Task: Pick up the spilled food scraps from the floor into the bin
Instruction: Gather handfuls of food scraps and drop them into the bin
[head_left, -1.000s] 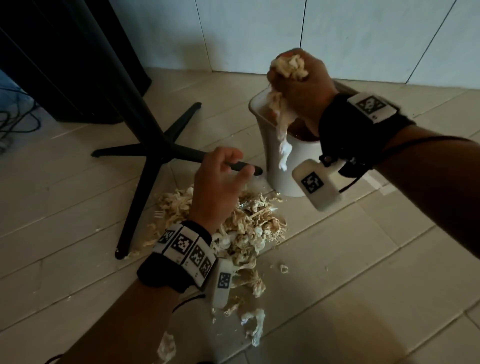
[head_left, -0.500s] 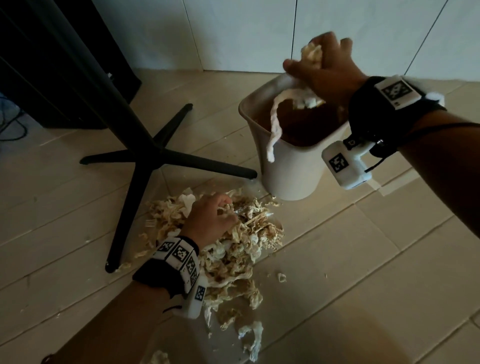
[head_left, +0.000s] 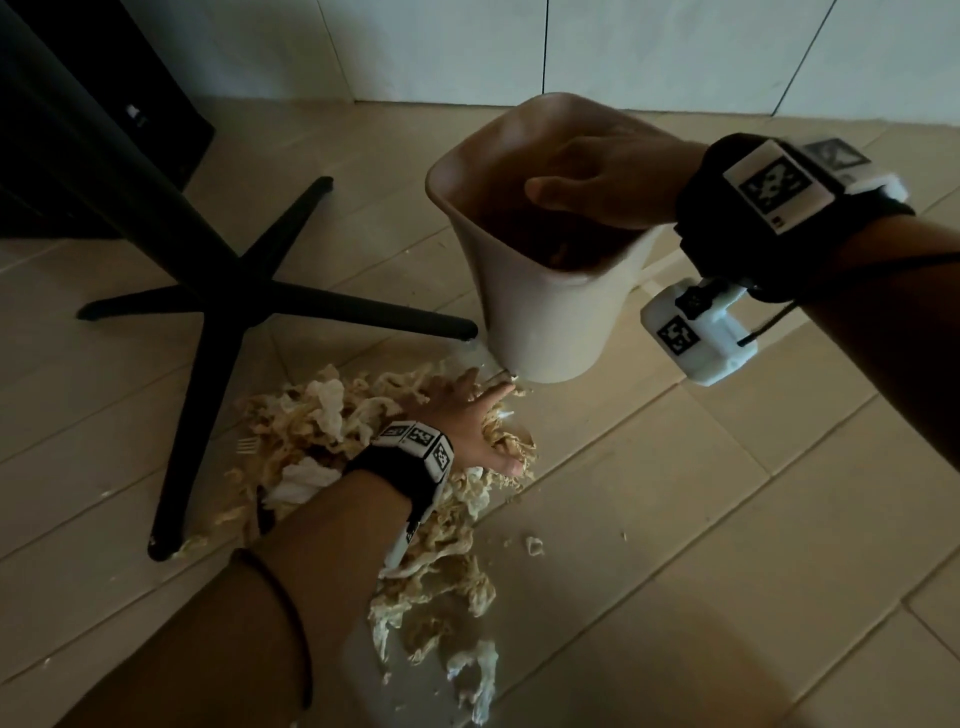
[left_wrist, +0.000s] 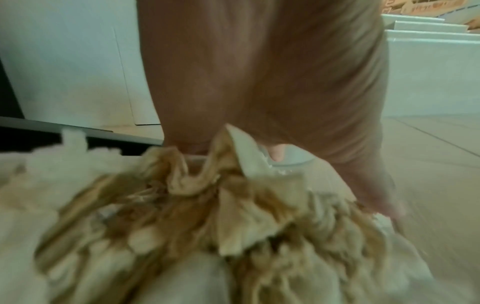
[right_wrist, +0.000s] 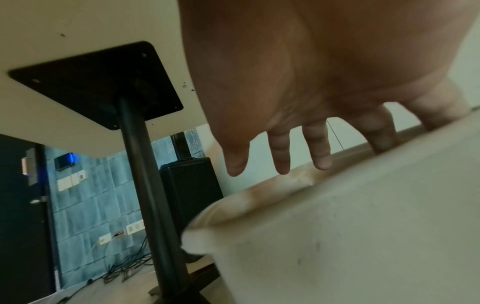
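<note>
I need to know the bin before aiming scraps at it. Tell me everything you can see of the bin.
The bin is a cream, smooth, plastic-looking tub with rounded corners, wider at its open rim than at its base. It stands upright on the tiled floor near the wall, beside a black table foot. Its inside looks dark brown. The right hand hangs open over the mouth. Scraps lie at its base.

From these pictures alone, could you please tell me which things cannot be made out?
- How full the bin is: head view, its inside is dark and the right hand covers the opening.
- Whether the left hand grips any food scraps: head view, its fingers sink into the pile; left wrist view is blurred.
- Where the pile ends nearest the camera: head view, the left forearm hides part of it.
</note>
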